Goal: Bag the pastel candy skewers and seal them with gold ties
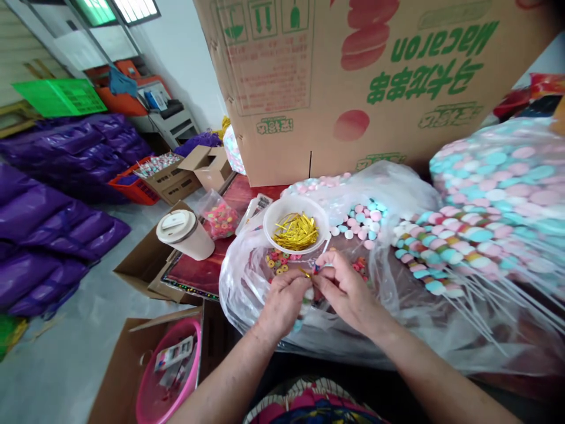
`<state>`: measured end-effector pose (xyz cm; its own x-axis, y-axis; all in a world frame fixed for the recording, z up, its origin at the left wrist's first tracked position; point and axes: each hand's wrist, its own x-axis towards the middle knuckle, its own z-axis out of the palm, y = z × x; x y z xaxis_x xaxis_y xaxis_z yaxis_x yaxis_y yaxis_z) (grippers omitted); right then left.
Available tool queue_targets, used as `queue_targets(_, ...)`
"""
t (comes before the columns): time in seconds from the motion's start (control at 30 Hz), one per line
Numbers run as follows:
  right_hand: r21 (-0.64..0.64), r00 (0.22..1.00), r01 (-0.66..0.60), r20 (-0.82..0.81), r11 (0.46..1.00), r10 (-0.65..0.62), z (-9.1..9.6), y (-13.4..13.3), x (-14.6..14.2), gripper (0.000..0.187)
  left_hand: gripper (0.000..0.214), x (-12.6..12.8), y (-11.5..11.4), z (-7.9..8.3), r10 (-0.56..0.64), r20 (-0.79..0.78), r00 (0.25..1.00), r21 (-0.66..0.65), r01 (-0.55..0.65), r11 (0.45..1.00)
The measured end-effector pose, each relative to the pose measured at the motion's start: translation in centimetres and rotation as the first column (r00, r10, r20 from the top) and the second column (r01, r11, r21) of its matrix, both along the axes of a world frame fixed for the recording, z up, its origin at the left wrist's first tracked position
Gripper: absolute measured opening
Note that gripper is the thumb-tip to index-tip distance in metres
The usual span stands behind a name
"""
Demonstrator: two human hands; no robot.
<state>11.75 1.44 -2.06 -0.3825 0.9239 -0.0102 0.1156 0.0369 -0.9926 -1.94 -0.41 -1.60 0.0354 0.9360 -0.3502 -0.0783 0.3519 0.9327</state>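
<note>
Shiny metallic-looking twist ties [296,231], smooth plastic bowl [286,205], crinkled glossy plastic sheeting [241,285], matt cardboard carton [326,88], glossy tabletop [192,274]

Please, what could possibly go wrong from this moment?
The left hand and right hand work close to the white bowl; a bump could perhaps spill its gold strips. The lidded cup stands near the table's edge, so a knock might send it down.
</note>
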Motion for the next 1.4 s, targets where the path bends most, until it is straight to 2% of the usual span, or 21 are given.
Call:
queue_targets(0.07,0.120,0.989,0.065,0.125,0.991,-0.080,-0.5,-0.1,0.1,0.011,0.021,0.0,-0.1,0.1,-0.061,-0.030,0.998,0.114,0.064,0.991)
queue_targets(0.13,0.265,0.949,0.117,0.254,0.957,-0.186,-1.0,-0.3,0.1,0.008,0.022,0.1,-0.2,-0.1,-0.091,0.001,0.996,0.179,0.089,0.980)
queue_targets(0.2,0.353,0.900,0.203,0.301,0.913,-0.316,-1.5,-0.5,0.0,0.008,0.025,0.4,-0.2,-0.6,-0.034,0.118,0.992,0.136,0.018,0.990)
queue_targets(0.27,0.339,0.885,0.284,0.268,0.897,-0.381,-1.7,-0.7,0.1,0.010,0.025,0.7,-0.1,-1.1,0.065,0.245,0.967,0.034,-0.076,0.997)
queue_targets(0.33,0.272,0.919,0.237,0.249,0.932,-0.306,-1.4,-0.7,0.5,0.013,0.024,0.8,-0.1,-1.3,0.119,0.331,0.936,-0.059,-0.105,0.993)
queue_targets(0.4,0.214,0.958,0.055,0.263,0.975,-0.112,-0.6,-0.6,1.2,0.020,0.026,0.5,0.0,-1.2,0.086,0.400,0.913,-0.144,-0.030,0.989)
queue_targets(0.47,0.201,0.962,-0.119,0.265,0.972,0.063,0.6,-0.4,2.1,0.027,0.032,0.1,0.1,-1.0,0.013,0.476,0.879,-0.223,0.106,0.969)
queue_targets(0.57,0.201,0.954,-0.268,0.194,0.942,0.230,1.9,0.1,2.9,0.025,0.038,-0.4,0.1,-0.7,-0.089,0.581,0.809,-0.261,0.288,0.921)
queue_targets(0.67,0.044,0.941,-0.336,0.060,0.941,0.334,1.7,0.2,2.8,0.027,0.044,-0.2,-0.1,-0.6,-0.091,0.658,0.747,-0.230,0.315,0.921)
queue_targets(0.73,-0.044,0.963,-0.267,0.008,0.963,0.268,1.0,0.0,2.3,0.030,0.050,0.1,-0.4,-0.7,-0.027,0.686,0.727,-0.228,0.250,0.941)
queue_targets(0.77,-0.040,0.978,-0.204,0.027,0.978,0.205,0.7,-0.2,2.1,0.030,0.053,0.4,-0.5,-0.7,0.015,0.685,0.728,-0.238,0.205,0.949)
queue_targets(0.87,0.156,0.977,-0.074,0.208,0.985,0.040,0.7,-0.7,2.0,0.029,0.057,1.1,-0.6,-0.6,0.112,0.638,0.762,-0.255,0.073,0.964)
queue_targets(0.93,0.284,0.944,-0.110,0.331,0.953,0.010,1.2,-1.0,2.5,0.027,0.054,1.5,-0.5,-0.3,0.126,0.593,0.795,-0.225,0.014,0.974)
queue_targets(1.03,0.348,0.904,-0.198,0.426,0.916,0.033,1.7,-1.1,3.6,0.022,0.048,1.9,-0.1,0.0,0.013,0.519,0.855,-0.098,0.045,0.994)
queue_targets(1.13,0.491,0.829,-0.234,0.552,0.839,-0.092,1.5,-0.7,4.6,0.019,0.044,2.4,-0.2,-0.4,-0.095,0.382,0.919,0.052,0.081,0.995)
queue_targets(1.17,0.559,0.791,-0.227,0.583,0.798,-0.184,1.4,-0.5,4.8,0.018,0.045,2.7,-0.5,-0.6,-0.071,0.307,0.949,0.106,0.040,0.994)
queue_targets(1.23,0.701,0.715,-0.134,0.557,0.700,-0.421,1.3,-0.4,5.1,0.016,0.050,3.2,-1.2,-1.0,0.059,0.163,0.985,0.191,-0.090,0.978)
queue_targets(1.3,0.804,0.670,0.003,0.440,0.595,-0.598,1.2,-1.0,5.1,0.015,0.056,3.4,-1.7,-0.8,0.108,0.129,0.986,0.115,-0.123,0.986)
queue_targets(1.33,0.821,0.684,0.036,0.396,0.570,-0.613,1.2,-1.5,5.1,0.015,0.061,3.3,-1.8,-0.4,0.071,0.184,0.980,0.009,-0.074,0.997)
queue_targets(1.37,0.813,0.728,0.027,0.383,0.582,-0.569,1.0,-2.2,5.1,0.015,0.067,2.9,-1.7,0.3,0.021,0.279,0.960,-0.094,0.005,0.996)
queue_targets(1.4,0.782,0.787,-0.016,0.395,0.623,-0.475,0.8,-2.8,5.1,0.016,0.074,2.4,-1.4,1.1,-0.017,0.391,0.920,-0.161,0.087,0.983)
